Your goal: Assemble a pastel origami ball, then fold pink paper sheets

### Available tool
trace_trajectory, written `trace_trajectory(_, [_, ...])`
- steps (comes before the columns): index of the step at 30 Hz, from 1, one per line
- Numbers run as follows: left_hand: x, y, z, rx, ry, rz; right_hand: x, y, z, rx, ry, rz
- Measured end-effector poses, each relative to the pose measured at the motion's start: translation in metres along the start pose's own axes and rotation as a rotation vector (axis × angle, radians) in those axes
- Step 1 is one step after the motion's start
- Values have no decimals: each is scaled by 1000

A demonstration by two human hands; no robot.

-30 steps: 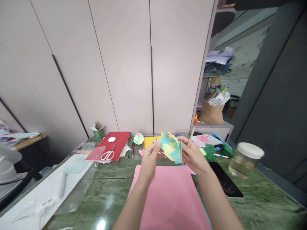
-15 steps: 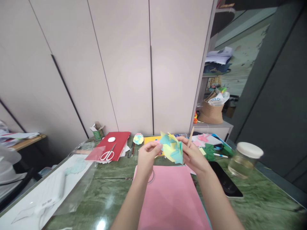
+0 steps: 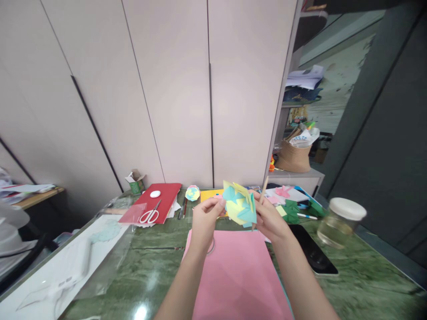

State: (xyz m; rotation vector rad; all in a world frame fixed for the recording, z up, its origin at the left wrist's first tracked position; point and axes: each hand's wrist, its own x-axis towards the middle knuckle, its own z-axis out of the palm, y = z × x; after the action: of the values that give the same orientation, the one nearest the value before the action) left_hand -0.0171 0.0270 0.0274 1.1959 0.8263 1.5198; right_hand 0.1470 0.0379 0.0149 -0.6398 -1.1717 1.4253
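A folded paper model (image 3: pixel 238 204) in yellow and light blue is held up between both hands, above the far end of the pink paper (image 3: pixel 238 271). My left hand (image 3: pixel 207 218) pinches its left side between thumb and fingers. On its right side, my right hand (image 3: pixel 268 216) grips the model, and a thin wooden stick (image 3: pixel 263 189) sticks up out of that same hand. The fingers of my right hand are partly hidden behind the model.
White-handled scissors (image 3: pixel 151 214) lie on a red folder (image 3: pixel 167 202) at the left. On the right are a black tablet (image 3: pixel 312 249), a lidded jar of liquid (image 3: pixel 338 224) and green folded paper (image 3: pixel 292 211). A paper ball (image 3: pixel 192 193) sits near the cabinet (image 3: pixel 173 89).
The paper model has turned slightly in my hands, and its right side looks more closed and rounded. The stick in my right hand has shifted a little to the left.
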Motion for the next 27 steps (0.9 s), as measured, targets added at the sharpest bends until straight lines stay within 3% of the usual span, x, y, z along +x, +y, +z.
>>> trace_trajectory(10, [6,-5,-7,6,36,19,-5,-13,2,-42,68,-42])
trace_trajectory(15, [6,-1,-10,99,64,48,-15,-23,6,-120,-24,-74])
trace_trajectory(20, [2,8,-9,263,96,140,-22,-28,13,-218,-21,-38])
trace_trajectory(27, [1,9,-7,289,93,165,-18,-26,14,-193,-10,39])
